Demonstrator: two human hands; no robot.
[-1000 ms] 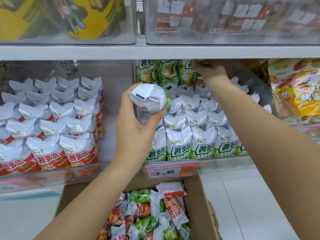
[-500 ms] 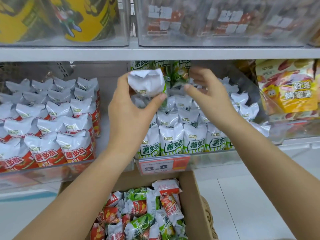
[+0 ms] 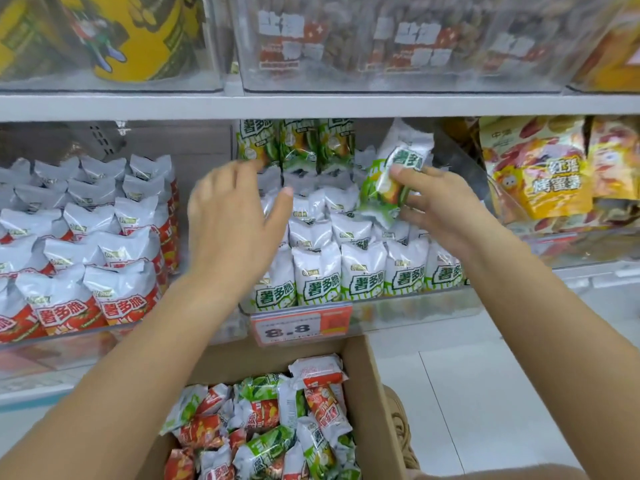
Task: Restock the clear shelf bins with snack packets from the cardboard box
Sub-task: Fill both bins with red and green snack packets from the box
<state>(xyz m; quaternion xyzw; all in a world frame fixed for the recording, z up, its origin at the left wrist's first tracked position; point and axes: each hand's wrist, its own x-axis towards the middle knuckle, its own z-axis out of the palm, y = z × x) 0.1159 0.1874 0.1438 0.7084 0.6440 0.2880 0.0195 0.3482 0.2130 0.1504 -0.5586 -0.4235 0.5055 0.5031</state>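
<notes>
Grip, right: my right hand (image 3: pixel 440 206) pinches a green packet (image 3: pixel 391 174) between thumb and fingers, holding it upright over the right side of the green bin (image 3: pixel 363 306).
Grip, left: my left hand (image 3: pixel 235 216) is spread with straight fingers and holds nothing; it hovers in front of the bin's left rows.
Just changed: a moment ago the left hand carried this packet; now it sits in the right hand, and the left has let go.
What that means: I judge the handover is done, so the right hand can seat the packet in the far right of the bin while the left goes free for the next one.
Packet position: above the standing rows, touching none of them that I can make out, just beside the bin's right wall.
Supply: cardboard box (image 3: pixel 367 403) near me, below the shelf, with mixed red and green packets loose inside.
Neighbour: red bin (image 3: pixel 86 327) on the left, rows standing, untouched by either hand.
Price tag (image 3: pixel 301 325): clipped to the front of the green bin, between bin and box.
Risk: the packet is soft and slippery-looking; I judge a tilted drop could topple the upright rows behind.
</notes>
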